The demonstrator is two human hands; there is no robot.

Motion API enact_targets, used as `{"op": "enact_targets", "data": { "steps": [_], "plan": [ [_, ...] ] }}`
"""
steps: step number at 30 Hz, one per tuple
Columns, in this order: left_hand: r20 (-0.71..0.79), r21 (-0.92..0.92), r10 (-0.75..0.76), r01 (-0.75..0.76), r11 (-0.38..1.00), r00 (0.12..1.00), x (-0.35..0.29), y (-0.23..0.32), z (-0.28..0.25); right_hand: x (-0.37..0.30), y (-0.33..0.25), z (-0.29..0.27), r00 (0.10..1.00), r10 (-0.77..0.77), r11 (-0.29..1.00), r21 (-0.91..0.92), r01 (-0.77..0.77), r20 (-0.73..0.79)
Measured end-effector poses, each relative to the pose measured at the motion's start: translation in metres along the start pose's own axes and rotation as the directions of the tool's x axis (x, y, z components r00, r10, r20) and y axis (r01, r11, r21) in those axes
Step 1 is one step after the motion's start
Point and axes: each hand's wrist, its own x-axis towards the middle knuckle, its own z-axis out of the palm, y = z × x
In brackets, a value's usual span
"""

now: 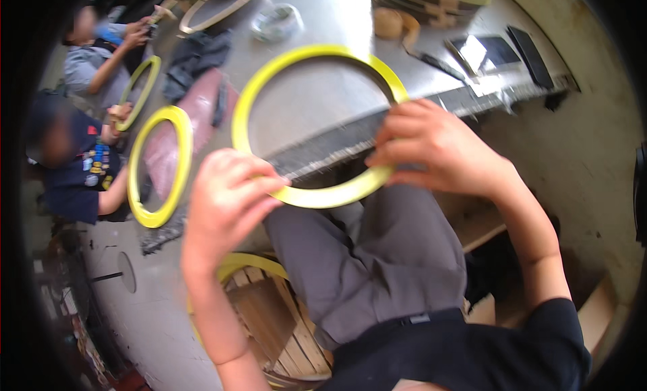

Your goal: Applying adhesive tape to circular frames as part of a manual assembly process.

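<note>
A flat yellow ring (323,197) is held between my two hands, tilted over the near edge of the metal table and above my lap. My left hand (232,189) pinches its near left rim between thumb and fingers. On the right side, my right hand (431,145) grips the rim with fingers curled over it and the thumb below. The ring's far side reaches over the tabletop. Through its opening show bare metal and a dark, frayed strip (330,145) along the table edge.
Left, another yellow ring (182,148) stands beside pink sheeting (202,98) and dark cloth (195,57). Two people sit there, one holding a ring. Tape rolls (276,22), a knife-like tool (441,66) and a black slab (530,56) lie on the table. A slatted round stool (296,347) stands below.
</note>
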Motion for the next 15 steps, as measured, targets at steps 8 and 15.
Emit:
{"op": "enact_targets", "data": {
  "steps": [8, 15],
  "plan": [
    [-0.058, -0.065, -0.046, 0.042, 0.997, 0.997, -0.006, 0.019, 0.008, 0.005, -0.010, -0.007, 0.998, 0.026, 0.998, 0.062, -0.030, 0.053],
    [-0.561, 0.037, -0.470, 0.587, 0.809, 0.682, -0.050, -0.021, -0.002, 0.013, -0.010, -0.014, 1.000, -0.026, 0.999, 0.034, 0.025, 0.015]
  ]
}}
